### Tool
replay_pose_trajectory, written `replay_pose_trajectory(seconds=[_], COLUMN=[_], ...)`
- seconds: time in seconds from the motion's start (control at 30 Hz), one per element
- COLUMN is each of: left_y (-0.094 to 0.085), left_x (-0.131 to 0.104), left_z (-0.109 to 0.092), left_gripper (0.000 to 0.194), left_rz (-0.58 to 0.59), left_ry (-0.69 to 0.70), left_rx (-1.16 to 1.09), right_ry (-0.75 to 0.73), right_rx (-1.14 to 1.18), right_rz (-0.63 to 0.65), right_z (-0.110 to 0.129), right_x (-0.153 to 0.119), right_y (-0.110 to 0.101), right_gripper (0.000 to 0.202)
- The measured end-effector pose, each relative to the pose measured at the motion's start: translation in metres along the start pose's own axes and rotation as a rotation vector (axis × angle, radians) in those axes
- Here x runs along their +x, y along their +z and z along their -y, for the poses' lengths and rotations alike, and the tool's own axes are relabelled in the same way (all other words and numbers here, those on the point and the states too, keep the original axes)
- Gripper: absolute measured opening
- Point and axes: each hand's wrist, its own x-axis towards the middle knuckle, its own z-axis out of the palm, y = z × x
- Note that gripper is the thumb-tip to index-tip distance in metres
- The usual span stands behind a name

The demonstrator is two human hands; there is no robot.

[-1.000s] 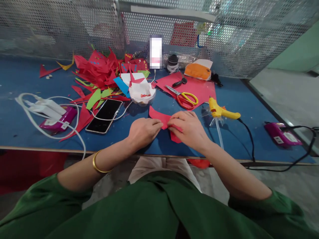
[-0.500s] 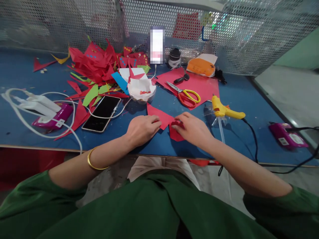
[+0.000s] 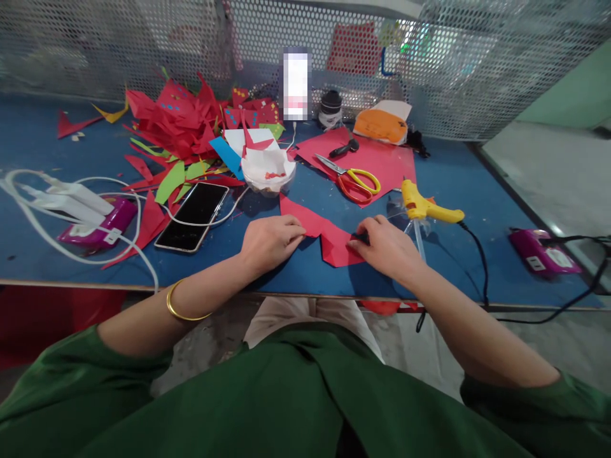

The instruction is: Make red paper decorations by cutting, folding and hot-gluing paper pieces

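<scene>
A bent piece of red paper [image 3: 338,245] lies near the front of the blue table, between my two hands. My left hand [image 3: 274,240] pinches its left part, thumb and fingers together at the near edge. The right end is in the closed fingers of my right hand [image 3: 387,247], which partly hide it. Beyond the paper stands a small bowl [image 3: 270,182] lined with white paper, with small red bits in it. Scissors [image 3: 348,178] with yellow and red handles lie on a red sheet [image 3: 396,160] farther back.
A yellow glue gun [image 3: 427,205] with a black cord sits at right, near a purple power box [image 3: 544,252]. To the left are a phone [image 3: 193,216], white cables and chargers [image 3: 71,202], and a heap of red paper cutouts [image 3: 186,121]. A perforated metal screen [image 3: 267,38] closes the back.
My right hand has moved right along the red paper, now gripping its right end and exposing more of its right part. My left hand stays at the left part.
</scene>
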Motion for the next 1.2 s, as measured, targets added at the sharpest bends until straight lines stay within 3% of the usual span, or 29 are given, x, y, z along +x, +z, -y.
replay_pose_trajectory(seconds=[0.1, 0.2, 0.3, 0.4, 0.53, 0.7, 0.83, 0.97, 1.1, 1.2], left_y=[-0.001, 0.0, 0.002, 0.002, 0.001, 0.001, 0.001, -0.002, -0.005, -0.005], left_x=[0.001, 0.002, 0.003, 0.005, 0.006, 0.006, 0.002, -0.006, -0.011, -0.011], left_z=[0.002, 0.005, 0.008, 0.011, 0.011, 0.01, 0.01, 0.005, 0.0, 0.0], left_gripper=[0.02, 0.018, 0.016, 0.015, 0.014, 0.012, 0.014, 0.017, 0.023, 0.024], left_rz=[0.0, -0.007, -0.01, -0.018, -0.038, -0.029, -0.007, -0.002, -0.024, -0.055], left_ry=[-0.034, -0.081, -0.159, -0.212, -0.216, -0.225, -0.135, 0.061, 0.211, 0.301], left_rx=[-0.058, -0.133, -0.265, -0.329, -0.295, -0.318, -0.312, -0.086, 0.108, 0.143], right_ry=[0.028, 0.019, 0.019, -0.112, -0.385, -0.473, -0.59, -0.69, -0.636, -0.591], right_rx=[0.058, 0.171, 0.213, 0.237, 0.097, -0.17, -0.317, -0.404, -0.274, -0.066], right_rz=[-0.018, 0.054, 0.095, -0.028, -0.214, -0.384, -0.444, -0.371, -0.234, -0.117], right_z=[-0.003, -0.005, -0.002, 0.006, 0.018, 0.009, 0.003, 0.012, 0.018, 0.018], right_x=[0.0, 0.0, -0.006, -0.018, -0.031, -0.033, -0.043, -0.063, -0.072, -0.06], right_y=[0.001, 0.001, -0.002, -0.003, 0.004, 0.011, 0.007, 0.008, 0.001, -0.016], right_gripper=[0.022, 0.011, 0.019, 0.025, 0.052, 0.023, 0.026, 0.028, 0.027, 0.035])
